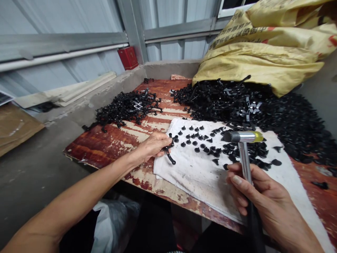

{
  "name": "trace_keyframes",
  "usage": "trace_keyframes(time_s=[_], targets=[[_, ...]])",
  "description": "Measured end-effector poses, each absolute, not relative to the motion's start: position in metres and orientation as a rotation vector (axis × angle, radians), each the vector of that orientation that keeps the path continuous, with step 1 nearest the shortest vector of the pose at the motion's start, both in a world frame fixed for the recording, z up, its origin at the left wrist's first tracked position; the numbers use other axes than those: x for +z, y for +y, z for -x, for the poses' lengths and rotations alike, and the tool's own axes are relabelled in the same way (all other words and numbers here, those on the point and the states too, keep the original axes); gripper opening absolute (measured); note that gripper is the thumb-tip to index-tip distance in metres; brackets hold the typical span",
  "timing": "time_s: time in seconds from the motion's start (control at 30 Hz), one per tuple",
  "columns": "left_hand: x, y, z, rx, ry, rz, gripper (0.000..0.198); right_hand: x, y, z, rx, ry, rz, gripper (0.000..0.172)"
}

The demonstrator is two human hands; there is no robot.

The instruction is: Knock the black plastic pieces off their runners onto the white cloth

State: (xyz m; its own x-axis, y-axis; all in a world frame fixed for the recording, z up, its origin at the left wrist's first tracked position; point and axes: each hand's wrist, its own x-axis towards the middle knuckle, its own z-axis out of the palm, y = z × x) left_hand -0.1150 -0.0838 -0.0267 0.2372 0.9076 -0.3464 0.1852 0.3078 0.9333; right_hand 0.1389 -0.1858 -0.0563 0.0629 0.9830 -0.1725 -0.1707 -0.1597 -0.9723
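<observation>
My left hand [155, 144] pinches a black jointed bracket [170, 155] with several arms, over the left edge of a white cloth [181, 181]. In my right hand [268, 193] is a small mallet [244, 154], held by its handle with the head up. One face of the head is black and the other yellow. Small black round-based studs [195, 143] stand in loose rows on the cloth, and more lie heaped behind the mallet head. My left fingers hide part of the bracket.
A pile of black brackets [126, 107] lies at the table's left. Behind the cloth a larger heap [226, 98] spills from a yellow sack [258, 59]. Many black studs [300, 123] cover the right side. The worn red table [147, 179] adjoins a concrete ledge [92, 105].
</observation>
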Motion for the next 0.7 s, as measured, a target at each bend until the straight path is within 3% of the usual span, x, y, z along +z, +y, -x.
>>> trace_keyframes(time_s=[0.7], targets=[[-0.021, -0.067, 0.121, 0.536, 1.354, -1.267, 0.027, -0.057, -0.187, -0.142, 1.439, -0.988, 1.212, 0.032]])
